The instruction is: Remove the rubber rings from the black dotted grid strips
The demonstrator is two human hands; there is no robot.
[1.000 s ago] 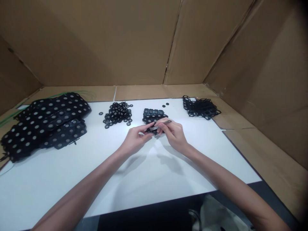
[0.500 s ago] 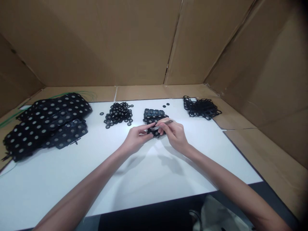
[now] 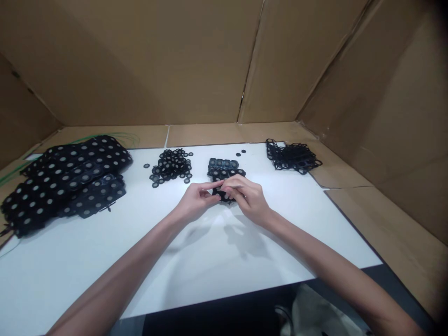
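Note:
A small black piece with rows of grey round dots lies on the white table in front of me. My left hand has its thumb and forefinger closed on the piece's left edge. Over its right part, my right hand is closed in a pinch around a thin, slim tool, of which only a short length shows. The tool's tip and the spot it meets are hidden by my fingers. Both hands almost touch each other at the fingertips.
Left stands a large heap of black dotted sheets with green strands behind. Loose black rings with grey centres form a pile. Two small dark discs lie farther back. A tangle of black open frames sits right. Cardboard walls enclose the table.
My right hand has shifted slightly left and down over the piece and turned, so less of the slim tool shows. My left hand keeps its hold on the edge.

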